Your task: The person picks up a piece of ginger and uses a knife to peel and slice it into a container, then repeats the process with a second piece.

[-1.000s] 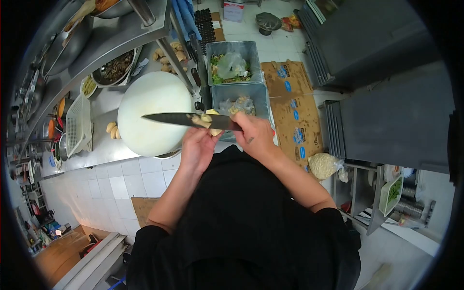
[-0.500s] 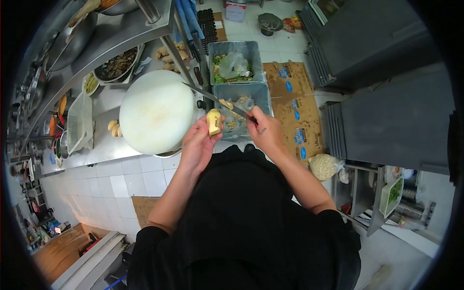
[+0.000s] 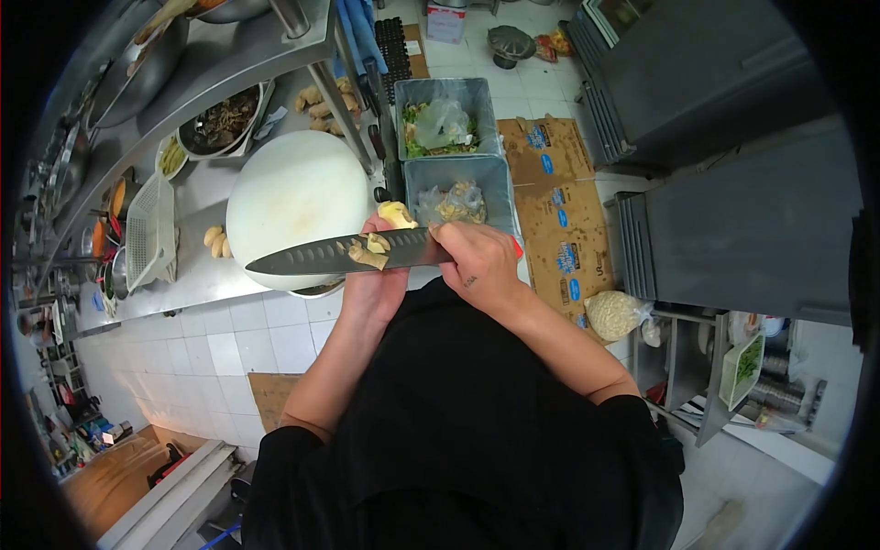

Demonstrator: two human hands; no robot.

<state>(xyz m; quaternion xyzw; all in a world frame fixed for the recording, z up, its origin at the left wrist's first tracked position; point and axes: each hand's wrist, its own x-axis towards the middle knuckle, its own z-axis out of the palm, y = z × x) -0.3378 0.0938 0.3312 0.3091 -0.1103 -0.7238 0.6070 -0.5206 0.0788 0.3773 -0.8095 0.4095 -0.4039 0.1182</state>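
My right hand (image 3: 484,258) is closed round the handle of a kitchen knife (image 3: 307,258), whose broad dimpled blade lies flat-side up and points left. Thin brown peel scraps (image 3: 369,254) cling to the blade. Behind it my left hand (image 3: 376,293) grips a piece of partly peeled ginger (image 3: 397,214), pale yellow, that shows above the blade; the blade hides most of those fingers. To the left is a round white chopping board (image 3: 298,197) on the steel counter, with several peeled ginger pieces (image 3: 216,242) beside it.
Two grey bins stand ahead: the near bin (image 3: 502,188) holds peelings and plastic, the far bin (image 3: 490,90) green scraps. Unpeeled ginger (image 3: 328,105) lies behind the board. A white basket (image 3: 151,225) sits on the counter. Flattened cardboard (image 3: 555,211) covers floor beside dark cabinets (image 3: 752,202).
The knife has swung from pointing up and away to lying across in front of the ginger, pointing left. Peel scraps now sit on its blade. My right hand has come closer to the left.
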